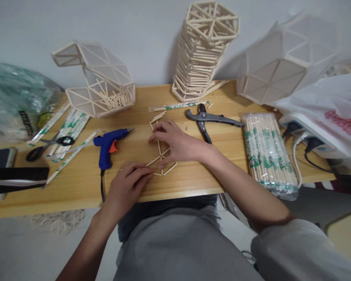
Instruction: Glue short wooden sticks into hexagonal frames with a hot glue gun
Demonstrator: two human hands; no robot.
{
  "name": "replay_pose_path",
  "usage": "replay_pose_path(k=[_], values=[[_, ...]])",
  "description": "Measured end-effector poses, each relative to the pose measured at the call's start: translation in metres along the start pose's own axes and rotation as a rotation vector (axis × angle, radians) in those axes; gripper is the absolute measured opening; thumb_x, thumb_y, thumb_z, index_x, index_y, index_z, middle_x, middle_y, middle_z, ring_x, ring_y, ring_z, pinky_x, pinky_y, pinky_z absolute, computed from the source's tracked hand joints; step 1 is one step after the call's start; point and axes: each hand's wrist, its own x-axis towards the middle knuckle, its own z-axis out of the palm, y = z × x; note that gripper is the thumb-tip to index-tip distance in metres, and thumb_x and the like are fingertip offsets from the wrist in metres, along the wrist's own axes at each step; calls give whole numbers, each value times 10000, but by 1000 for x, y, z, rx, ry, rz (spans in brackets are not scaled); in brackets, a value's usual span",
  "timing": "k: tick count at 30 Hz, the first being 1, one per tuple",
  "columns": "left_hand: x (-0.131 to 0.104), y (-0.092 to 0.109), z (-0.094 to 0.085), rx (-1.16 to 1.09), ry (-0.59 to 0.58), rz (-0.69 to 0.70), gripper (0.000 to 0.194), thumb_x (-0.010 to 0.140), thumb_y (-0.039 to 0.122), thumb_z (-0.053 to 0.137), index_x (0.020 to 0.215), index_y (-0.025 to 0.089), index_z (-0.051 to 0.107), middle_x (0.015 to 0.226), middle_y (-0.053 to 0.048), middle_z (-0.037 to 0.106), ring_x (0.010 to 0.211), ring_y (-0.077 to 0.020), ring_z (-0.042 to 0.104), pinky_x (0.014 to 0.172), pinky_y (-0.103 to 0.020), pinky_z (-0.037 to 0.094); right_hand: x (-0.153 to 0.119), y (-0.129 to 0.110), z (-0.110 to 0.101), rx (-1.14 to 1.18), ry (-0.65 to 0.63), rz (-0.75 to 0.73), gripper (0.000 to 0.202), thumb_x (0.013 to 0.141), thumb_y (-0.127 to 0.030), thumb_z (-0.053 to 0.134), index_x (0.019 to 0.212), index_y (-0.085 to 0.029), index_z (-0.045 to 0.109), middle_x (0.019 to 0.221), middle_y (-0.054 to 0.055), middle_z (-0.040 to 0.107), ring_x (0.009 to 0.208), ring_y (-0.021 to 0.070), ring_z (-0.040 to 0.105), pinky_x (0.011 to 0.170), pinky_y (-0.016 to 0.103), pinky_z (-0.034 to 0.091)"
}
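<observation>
Grey shirt (178,242) is closest to the camera, right up by the front edge of the desk (190,185). The small stick frame (161,157) lies flat near the middle of that edge, with both hands at it. Left hand (131,177) has its fingers bunched at the near left corner, can't tell if they're gripping or just pressing. Right hand (175,142) is over the frame and hides part of it, thumb and fingers spread apart. Blue glue gun (107,146) sits off to the left, cutters (204,117) to the right, and a tall stick tower (199,58) stands at the back edge. Bagged sticks (266,152) lie toward the front right corner
</observation>
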Motion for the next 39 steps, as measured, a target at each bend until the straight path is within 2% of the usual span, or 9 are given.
replay_pose_path(k=[7, 13, 17, 22, 27, 30, 34, 36, 39], values=[[-9, -2, -1, 14, 19, -84, 108, 1042, 336, 700, 1112, 271, 751, 1078, -27, 768, 993, -192, 740, 881, -325, 606, 1, -1, 0, 59, 42, -1, 616, 720, -512, 1000, 1212, -252, 736, 1353, 119, 578, 1346, 338, 481, 1192, 542, 401], [-12, -6, -5, 53, 21, -122, 160, 1048, 393, 689, 1131, 262, 730, 1079, -38, 759, 994, -207, 739, 881, -345, 609, 3, -11, 1, 108, 64, -10, 354, 787, -389, 975, 1049, -250, 782, 1239, 84, 663, 1240, 306, 533, 1146, 502, 428], [-15, -5, -15, 99, 58, -135, 202, 1042, 434, 691, 1132, 256, 724, 1068, -40, 760, 984, -217, 740, 851, -346, 606, 4, -15, 8, 108, 47, -51, 198, 843, -310, 928, 962, -231, 791, 1159, 74, 710, 1161, 287, 555, 1100, 478, 452], [-15, -3, -28, 131, 98, -153, 127, 1040, 370, 705, 1098, 260, 727, 1042, -27, 747, 966, -200, 726, 853, -336, 589, 4, -16, 16, 73, 44, -83, 160, 861, -305, 902, 937, -240, 777, 1117, 72, 720, 1141, 288, 576, 1093, 483, 451], [-10, -2, -14, 102, 49, -60, 168, 1079, 373, 635, 1036, 279, 768, 1002, -14, 745, 918, -178, 720, 798, -303, 576, 4, -15, 17, 60, 52, -81, 153, 869, -296, 893, 943, -215, 786, 1114, 79, 726, 1128, 285, 579, 1087, 477, 441], [-10, -1, -10, 96, 58, -86, 185, 1079, 379, 623, 1042, 267, 766, 1001, -14, 773, 930, -190, 736, 823, -315, 580, 4, -14, 16, 63, 47, -84, 126, 876, -278, 886, 920, -206, 793, 1090, 77, 722, 1111, 277, 575, 1083, 469, 431], [-12, -5, -27, 196, 181, -268, 204, 1044, 425, 653, 1017, 241, 736, 975, -37, 765, 923, -222, 724, 843, -357, 569, 3, -18, 16, 67, 43, -86, 116, 878, -252, 881, 899, -205, 778, 1048, 66, 712, 1113, 269, 566, 1081, 453, 410], [-11, -11, -39, 305, 262, -458, 265, 1018, 485, 656, 1018, 226, 712, 948, -57, 727, 909, -251, 697, 861, -404, 557, 3, -23, 16, 41, 29, -78, 148, 871, -282, 890, 900, -209, 764, 1034, 63, 701, 1128, 276, 557, 1082, 456, 393], [-1, -22, -50, 374, 235, -748, 426, 927, 614, 690, 1074, 214, 665, 960, -67, 688, 900, -281, 679, 823, -428, 543, 2, -31, 19, -45, 2, -74, 234, 871, -361, 886, 940, -198, 734, 1072, 85, 687, 1141, 292, 542, 1059, 462, 381]])
